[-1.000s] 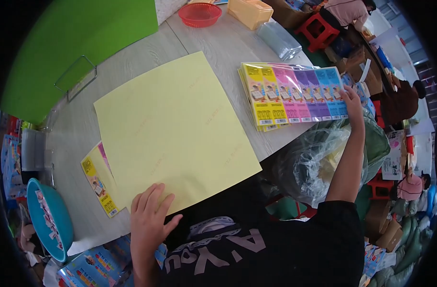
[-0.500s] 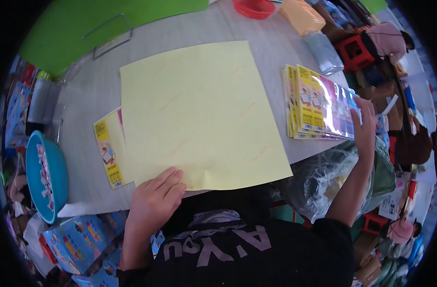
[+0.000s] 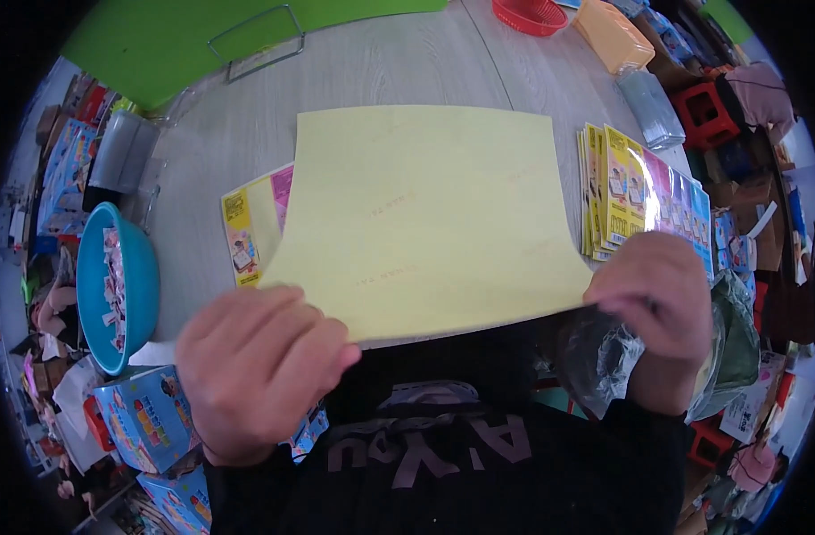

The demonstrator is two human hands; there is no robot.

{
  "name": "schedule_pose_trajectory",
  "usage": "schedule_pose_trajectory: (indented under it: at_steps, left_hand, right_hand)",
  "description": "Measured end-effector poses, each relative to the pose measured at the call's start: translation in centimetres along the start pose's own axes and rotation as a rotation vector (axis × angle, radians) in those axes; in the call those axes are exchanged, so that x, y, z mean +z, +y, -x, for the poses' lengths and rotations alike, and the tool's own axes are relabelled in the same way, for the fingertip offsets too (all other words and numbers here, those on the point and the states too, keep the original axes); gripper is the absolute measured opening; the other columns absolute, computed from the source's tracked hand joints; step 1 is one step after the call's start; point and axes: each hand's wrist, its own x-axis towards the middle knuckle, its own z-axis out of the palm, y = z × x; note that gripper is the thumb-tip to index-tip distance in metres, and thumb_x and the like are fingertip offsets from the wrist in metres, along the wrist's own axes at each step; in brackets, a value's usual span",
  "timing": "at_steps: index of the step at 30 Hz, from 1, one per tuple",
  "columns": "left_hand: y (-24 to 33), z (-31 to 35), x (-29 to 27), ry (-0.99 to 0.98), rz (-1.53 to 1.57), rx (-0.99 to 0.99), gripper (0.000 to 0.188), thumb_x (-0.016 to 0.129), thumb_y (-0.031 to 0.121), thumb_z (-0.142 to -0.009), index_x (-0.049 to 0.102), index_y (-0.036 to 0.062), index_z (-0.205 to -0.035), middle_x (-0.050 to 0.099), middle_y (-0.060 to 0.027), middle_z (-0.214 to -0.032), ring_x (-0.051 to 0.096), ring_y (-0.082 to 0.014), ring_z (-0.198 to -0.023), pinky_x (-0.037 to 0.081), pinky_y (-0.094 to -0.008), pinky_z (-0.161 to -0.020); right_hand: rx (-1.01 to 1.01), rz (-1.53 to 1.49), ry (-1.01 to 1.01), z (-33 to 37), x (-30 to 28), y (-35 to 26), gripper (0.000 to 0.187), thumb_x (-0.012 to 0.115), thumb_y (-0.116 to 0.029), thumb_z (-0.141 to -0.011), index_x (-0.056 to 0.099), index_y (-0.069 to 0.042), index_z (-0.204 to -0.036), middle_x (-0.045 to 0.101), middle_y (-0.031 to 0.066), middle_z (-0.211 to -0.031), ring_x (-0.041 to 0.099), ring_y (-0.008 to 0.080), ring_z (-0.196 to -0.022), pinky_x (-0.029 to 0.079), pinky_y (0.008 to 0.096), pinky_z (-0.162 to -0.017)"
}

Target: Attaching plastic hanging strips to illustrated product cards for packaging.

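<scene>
A large pale yellow paper sheet [image 3: 425, 214] with faint reddish print stretches between my hands, its near edge lifted and bowed. My left hand [image 3: 260, 366] is closed around the near left corner. At the near right corner my right hand [image 3: 653, 290] pinches the sheet between thumb and fingers. Under the sheet's left side a printed card [image 3: 241, 232] in yellow and pink peeks out, the rest of it covered. Beyond my right hand lies a stack of printed cards [image 3: 635, 187], yellow, pink and blue, with a glossy clear cover on top.
A teal basin [image 3: 144, 285] of small wrapped pieces stands at the left. Far right are a red basket [image 3: 528, 16], an orange container [image 3: 613, 36] and a clear plastic bundle [image 3: 651, 109]. A wire stand [image 3: 260, 53] sits near the green board [image 3: 176, 45]. Plastic bags [image 3: 724, 348] hang at the right.
My right hand has come from the card stack to the sheet's right corner and taken hold. The left hand now grips its corner, and the near edge has risen. The view has shifted.
</scene>
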Motion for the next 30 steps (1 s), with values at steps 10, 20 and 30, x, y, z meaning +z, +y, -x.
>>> schedule_pose_trajectory:
  at_steps: [10, 20, 30]
  left_hand:
    - [-6.8, -1.5, 7.4, 0.431, -0.300, -0.083, 0.051, 0.075, 0.025, -0.091, 0.059, 0.0092, -0.137, 0.055, -0.0156, -0.150, 0.048, -0.0371, -0.143, 0.035, -0.0499, -0.117]
    - [-7.6, -2.4, 13.6, -0.061, -0.021, -0.166, 0.056, 0.070, 0.031, -0.096, 0.053, 0.0063, -0.143, 0.045, -0.0176, -0.158, 0.041, -0.0367, -0.149, 0.033, -0.0520, -0.121]
    - [-7.8, -2.2, 14.7, -0.081, 0.013, -0.162, 0.052, 0.063, 0.029, -0.100, 0.050, 0.0053, -0.144, 0.041, -0.0210, -0.160, 0.036, -0.0397, -0.152, 0.031, -0.0530, -0.124]
  right_hand:
    - [0.485, -0.518, 0.119, -3.8, 1.3, 10.2, 0.015, 0.068, -0.012, -0.101, 0.067, 0.000, -0.109, 0.065, -0.0013, -0.096, 0.058, 0.0044, -0.089, 0.047, 0.0224, -0.077]
    - [0.627, 0.033, 0.047, -6.0, 5.1, 14.4, 0.025, 0.063, -0.022, -0.103, 0.068, -0.004, -0.121, 0.073, 0.0127, -0.098, 0.068, 0.0216, -0.089, 0.054, 0.0347, -0.087]
    - [0.498, 0.340, 0.076, -5.9, 6.6, 14.1, 0.022, 0.062, -0.021, -0.102, 0.069, -0.007, -0.117, 0.071, 0.0140, -0.111, 0.070, 0.0346, -0.102, 0.054, 0.0445, -0.090]
